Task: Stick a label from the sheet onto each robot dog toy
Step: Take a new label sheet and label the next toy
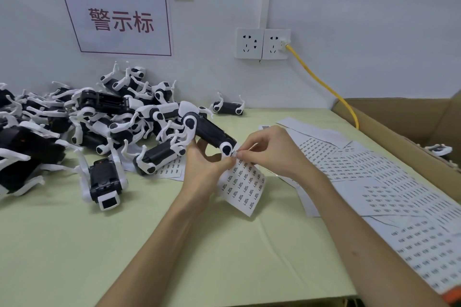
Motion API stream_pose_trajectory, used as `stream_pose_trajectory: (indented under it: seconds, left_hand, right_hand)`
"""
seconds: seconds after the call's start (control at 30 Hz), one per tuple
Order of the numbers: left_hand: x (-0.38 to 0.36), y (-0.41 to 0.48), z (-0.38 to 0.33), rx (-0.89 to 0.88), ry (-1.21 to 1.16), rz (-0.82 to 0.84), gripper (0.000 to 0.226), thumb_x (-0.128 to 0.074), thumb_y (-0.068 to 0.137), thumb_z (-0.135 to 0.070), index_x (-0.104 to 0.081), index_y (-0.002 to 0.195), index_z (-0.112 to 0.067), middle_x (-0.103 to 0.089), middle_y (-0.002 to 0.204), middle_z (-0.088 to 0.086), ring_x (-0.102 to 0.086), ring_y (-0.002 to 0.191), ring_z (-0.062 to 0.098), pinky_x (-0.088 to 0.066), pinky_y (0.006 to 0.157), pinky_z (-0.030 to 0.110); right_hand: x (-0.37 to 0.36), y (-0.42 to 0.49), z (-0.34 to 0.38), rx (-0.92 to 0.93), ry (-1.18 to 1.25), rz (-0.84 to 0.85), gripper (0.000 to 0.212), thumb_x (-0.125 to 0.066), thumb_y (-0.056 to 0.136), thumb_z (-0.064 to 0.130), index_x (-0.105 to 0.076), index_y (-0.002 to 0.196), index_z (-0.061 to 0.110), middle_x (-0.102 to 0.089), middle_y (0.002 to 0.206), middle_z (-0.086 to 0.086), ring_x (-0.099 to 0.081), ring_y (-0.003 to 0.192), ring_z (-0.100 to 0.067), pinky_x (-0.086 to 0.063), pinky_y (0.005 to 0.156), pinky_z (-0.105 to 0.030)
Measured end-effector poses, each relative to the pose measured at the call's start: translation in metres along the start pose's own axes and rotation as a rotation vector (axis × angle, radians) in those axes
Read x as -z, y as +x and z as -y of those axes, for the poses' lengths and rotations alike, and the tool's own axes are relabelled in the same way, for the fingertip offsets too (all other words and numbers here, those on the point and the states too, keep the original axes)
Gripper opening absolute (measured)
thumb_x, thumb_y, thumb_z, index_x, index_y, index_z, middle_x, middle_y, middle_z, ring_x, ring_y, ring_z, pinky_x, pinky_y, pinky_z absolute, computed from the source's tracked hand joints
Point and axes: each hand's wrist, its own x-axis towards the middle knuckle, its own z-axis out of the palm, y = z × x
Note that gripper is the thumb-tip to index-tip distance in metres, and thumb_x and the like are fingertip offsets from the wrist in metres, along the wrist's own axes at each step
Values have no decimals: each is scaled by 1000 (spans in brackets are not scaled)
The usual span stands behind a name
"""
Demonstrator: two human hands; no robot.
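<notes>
My left hand (204,167) holds a black and white robot dog toy (209,129) above the table, belly side up, and also pinches the top of a small label sheet (243,185) that hangs below it. My right hand (269,149) has its thumb and forefinger pinched at the sheet's upper edge, right beside the toy's white leg joint. Whether a label is lifted between those fingertips is too small to tell. A big pile of robot dog toys (99,112) lies to the left.
More label sheets (389,187) are spread over the right of the pale green table (74,244). A cardboard box (409,127) stands at the far right with a toy inside. A yellow cable (321,82) runs from the wall socket. One lone toy (228,107) lies by the wall.
</notes>
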Motion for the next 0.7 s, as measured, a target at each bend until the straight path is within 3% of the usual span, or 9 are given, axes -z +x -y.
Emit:
stream_pose_trajectory:
  seconds: [0.07,0.2,0.3,0.43,0.53,0.7]
  left_hand:
    - [0,0,0,-3,0,10,61,-75,76,15,-53,120,-21,-67,123,7,-71,108,23,-58,76,27]
    - [-1,-1,-2,-6,-15,20,54,-75,69,2,-53,116,-14,-67,120,10,-73,96,18,-60,76,31]
    - [-1,0,-1,-9,-19,15,52,-79,74,9,-55,113,-16,-68,118,8,-74,98,19,-61,79,35]
    - [-1,0,-1,8,-77,-20,58,-83,73,5,-56,110,-30,-70,115,1,-77,93,25,-62,74,36]
    - [0,1,-1,15,-103,-22,59,-83,73,9,-56,110,-28,-72,106,-6,-78,84,22,-61,67,30]
    - [-2,1,-3,23,-80,-21,57,-82,73,10,-56,108,-27,-73,101,-11,-78,80,20,-60,64,29]
  right_hand:
    - [0,1,-1,-13,2,3,10,-78,83,11,-80,76,17,-77,75,2,-75,74,-20,-61,79,-45]
    - [1,2,-4,-14,15,21,13,-74,86,9,-79,77,17,-77,79,3,-76,75,-19,-63,72,-35]
    - [2,2,-7,-2,24,33,16,-72,89,8,-79,80,19,-77,81,5,-75,77,-17,-63,73,-30]
    - [5,2,-8,1,39,52,9,-75,87,13,-80,82,19,-78,82,4,-76,81,-18,-62,86,-43]
    - [5,1,-9,-6,63,67,5,-78,85,13,-81,83,16,-78,82,1,-76,83,-20,-61,88,-47]
    - [2,1,-6,3,62,53,10,-73,87,5,-80,82,10,-77,79,-1,-76,79,-21,-64,73,-36]
